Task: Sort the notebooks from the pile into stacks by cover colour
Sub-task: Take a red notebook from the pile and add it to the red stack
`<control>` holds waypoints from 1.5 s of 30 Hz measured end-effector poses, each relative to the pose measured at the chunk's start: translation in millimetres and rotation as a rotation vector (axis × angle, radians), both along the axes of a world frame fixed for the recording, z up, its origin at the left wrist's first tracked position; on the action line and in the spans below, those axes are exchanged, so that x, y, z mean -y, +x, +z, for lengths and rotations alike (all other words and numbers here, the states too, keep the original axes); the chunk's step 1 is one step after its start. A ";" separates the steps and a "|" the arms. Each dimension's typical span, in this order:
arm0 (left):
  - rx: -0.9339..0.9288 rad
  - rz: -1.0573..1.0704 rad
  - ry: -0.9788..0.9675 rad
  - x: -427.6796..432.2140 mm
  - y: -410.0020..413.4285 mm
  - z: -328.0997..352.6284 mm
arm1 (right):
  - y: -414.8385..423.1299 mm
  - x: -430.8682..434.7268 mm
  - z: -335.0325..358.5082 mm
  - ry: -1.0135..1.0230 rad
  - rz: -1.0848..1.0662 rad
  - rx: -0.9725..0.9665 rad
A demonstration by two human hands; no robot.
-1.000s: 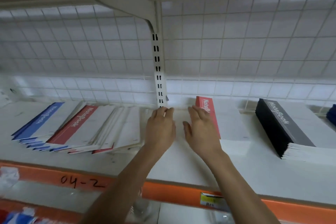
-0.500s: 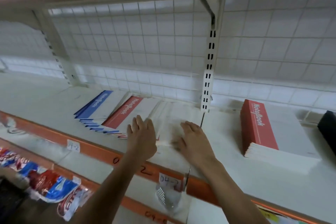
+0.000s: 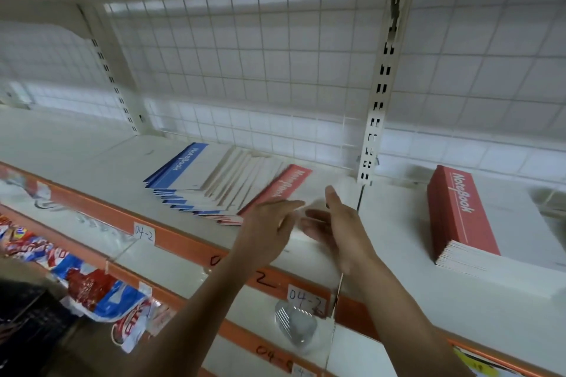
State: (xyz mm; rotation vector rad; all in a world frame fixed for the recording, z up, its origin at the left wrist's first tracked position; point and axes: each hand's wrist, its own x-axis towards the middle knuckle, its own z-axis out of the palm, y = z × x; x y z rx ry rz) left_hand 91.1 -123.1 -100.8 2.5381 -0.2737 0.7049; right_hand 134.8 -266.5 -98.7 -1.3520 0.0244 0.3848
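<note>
Both hands [image 3: 306, 223] open beside red notebook [image 3: 283, 185], spine running away

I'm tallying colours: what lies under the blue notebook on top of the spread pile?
Under the blue notebook more blue cover edges fan out, stepped. Further right come white covers, then a red one. Their count is hidden.

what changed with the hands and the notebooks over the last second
Both hands have lifted off the shelf: left hand and right hand now hover, fingers spread, by the red notebook atop the fanned pile; their grip is blurred. The red stack is unchanged.
</note>
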 end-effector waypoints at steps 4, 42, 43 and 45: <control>-0.141 -0.118 -0.093 5.6 0.8 3.7 | 4.8 8.1 2.6 -0.018 -0.021 -0.022; 0.114 0.273 -0.411 22.6 21.7 -3.4 | -11.5 116.7 13.4 -0.421 -0.329 0.151; 0.118 0.283 -0.530 25.8 21.7 0.8 | -11.5 116.1 13.1 -0.407 -0.328 0.144; 0.097 0.302 -0.786 31.3 23.0 7.2 | -11.1 116.0 11.9 -0.381 -0.333 0.131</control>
